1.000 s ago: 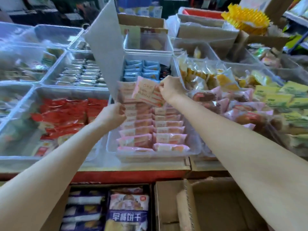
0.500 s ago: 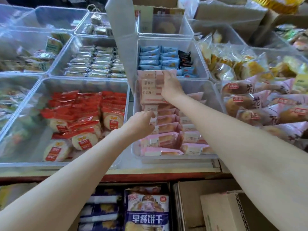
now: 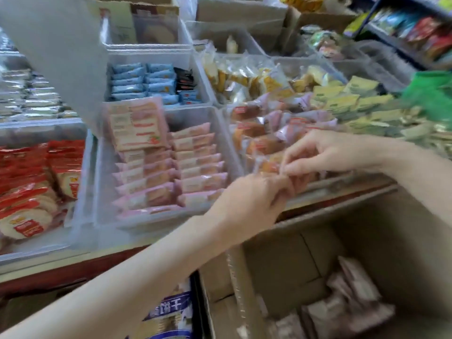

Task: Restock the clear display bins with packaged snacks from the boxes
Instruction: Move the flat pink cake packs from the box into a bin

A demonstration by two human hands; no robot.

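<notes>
Rows of pink snack packs [image 3: 146, 177] fill a clear bin [image 3: 156, 223] at the centre, and a small stack of them [image 3: 137, 123] leans upright at its rear. My left hand [image 3: 252, 199] and my right hand [image 3: 322, 152] meet fingertip to fingertip, fingers curled, over the front right corner of that bin. Motion blur hides whether either one holds anything. Directly below the hands is an open cardboard box [image 3: 367, 228] with several pale pink packs [image 3: 349, 302] at its bottom.
The neighbouring clear bins hold red packs [image 3: 36, 172], blue packs [image 3: 144, 81], brown cake packs [image 3: 256, 133] and yellow-green packs [image 3: 354, 99]. A grey sheet [image 3: 61, 50] stands at the back left. A blue-and-white biscuit bag [image 3: 168, 311] lies in a lower box.
Both hands left the pink bin and came together at its front right corner. The upright stack stays at the rear. The view swung right and down, showing the open box.
</notes>
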